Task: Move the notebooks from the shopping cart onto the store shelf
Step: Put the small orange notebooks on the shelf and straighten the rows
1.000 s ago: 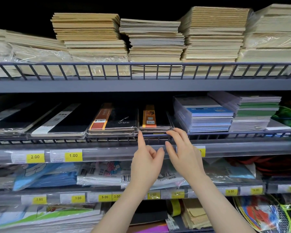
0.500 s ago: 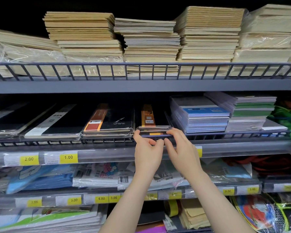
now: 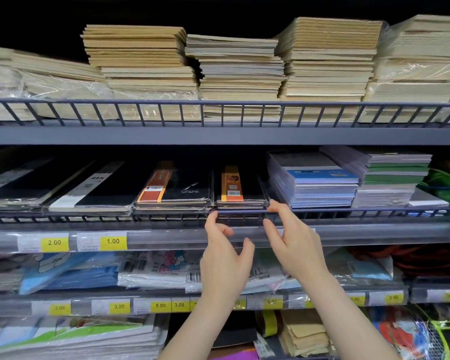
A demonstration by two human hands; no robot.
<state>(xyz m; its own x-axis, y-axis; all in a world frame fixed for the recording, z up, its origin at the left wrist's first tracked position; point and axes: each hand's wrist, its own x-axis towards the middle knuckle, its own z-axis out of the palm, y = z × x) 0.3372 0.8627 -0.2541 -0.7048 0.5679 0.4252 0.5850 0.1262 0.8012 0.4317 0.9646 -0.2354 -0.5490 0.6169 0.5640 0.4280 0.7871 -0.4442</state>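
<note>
A small stack of black notebooks with an orange band (image 3: 240, 187) lies in clear wrap on the middle store shelf (image 3: 166, 231), behind its low wire rail. My left hand (image 3: 225, 258) is just below the stack's front left corner, fingers spread, index tip at the rail. My right hand (image 3: 292, 246) is at the front right corner, with its fingertips touching the stack's edge. Neither hand holds anything. The shopping cart is out of view.
Wider black notebooks with an orange-red band (image 3: 174, 187) lie directly left of the stack, and blue-covered pads (image 3: 315, 181) directly right. Tall tan notebook piles (image 3: 325, 61) fill the top shelf. Wrapped items and yellow price tags (image 3: 113, 241) sit below.
My hands rose from below the rail to the stack's front, met at its middle, and have now moved apart to its two front corners.
</note>
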